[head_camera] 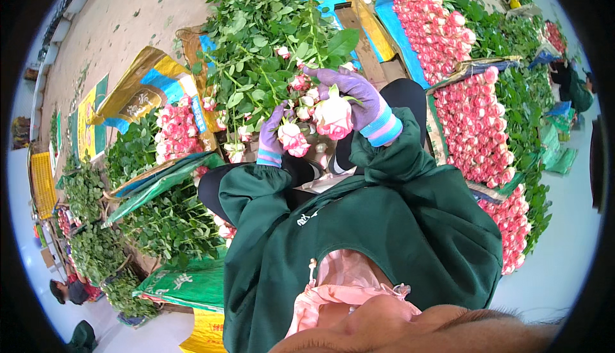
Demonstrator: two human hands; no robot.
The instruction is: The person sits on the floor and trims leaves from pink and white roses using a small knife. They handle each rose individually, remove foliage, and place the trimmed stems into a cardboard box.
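A leafy heap of cut roses [254, 40] lies before me, with pink-and-white heads towards my body. My right hand [350, 96], in a purple knitted glove with a blue and pink cuff, has its fingers around the neck of a large pink-edged white rose [334, 117]. My left hand [273, 134], gloved alike, is at a smaller pink-and-white rose [293, 139] whose head hangs beside the fingers; its stem is partly hidden, so the hold is unclear. More rose heads [305, 105] show between both hands.
Dense rows of pink roses [473, 127] stand at the right between woven plastic sheets. Another rose bundle [177, 129] is at the left, near a yellow-blue woven sheet [158, 84] and a green sheet [187, 276]. A wooden board [360, 40] lies ahead. Co-workers [77, 290] are at both far edges.
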